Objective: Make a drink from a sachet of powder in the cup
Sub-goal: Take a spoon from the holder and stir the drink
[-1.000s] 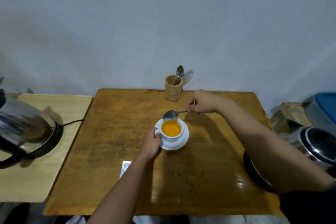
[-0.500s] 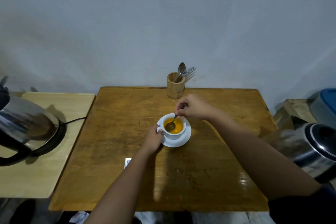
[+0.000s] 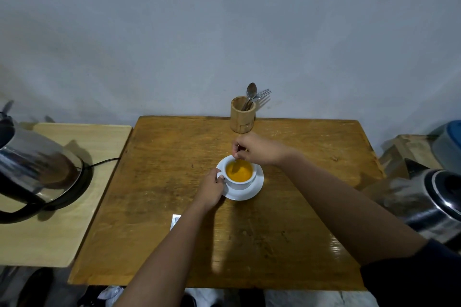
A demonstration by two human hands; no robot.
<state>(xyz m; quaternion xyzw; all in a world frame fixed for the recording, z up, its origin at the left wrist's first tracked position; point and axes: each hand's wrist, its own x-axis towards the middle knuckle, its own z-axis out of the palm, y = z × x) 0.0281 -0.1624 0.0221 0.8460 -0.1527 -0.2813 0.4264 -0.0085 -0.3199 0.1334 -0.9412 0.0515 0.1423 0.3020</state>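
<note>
A white cup (image 3: pixel 240 183) full of orange drink stands on a white saucer (image 3: pixel 254 190) in the middle of the brown wooden table (image 3: pixel 287 219). My left hand (image 3: pixel 212 188) grips the cup's handle on its left side. Just beyond the cup's far rim, my right hand (image 3: pixel 254 148) pinches the handle of a spoon (image 3: pixel 235 167), whose bowl is sunk in the drink and blurred. A white sachet (image 3: pixel 175 220) lies flat on the table, mostly hidden by my left forearm.
A wooden holder (image 3: pixel 242 117) with a spoon and forks stands at the table's far edge. A steel kettle (image 3: pixel 37 169) sits on its base on the pale side table at left. Another steel kettle (image 3: pixel 431 204) is at the right, next to a blue-lidded container (image 3: pixel 449 144).
The right hand brought the spoon from above the cup's far rim down into the drink. Its bowl is now under the surface. The left hand has stayed on the cup's handle.
</note>
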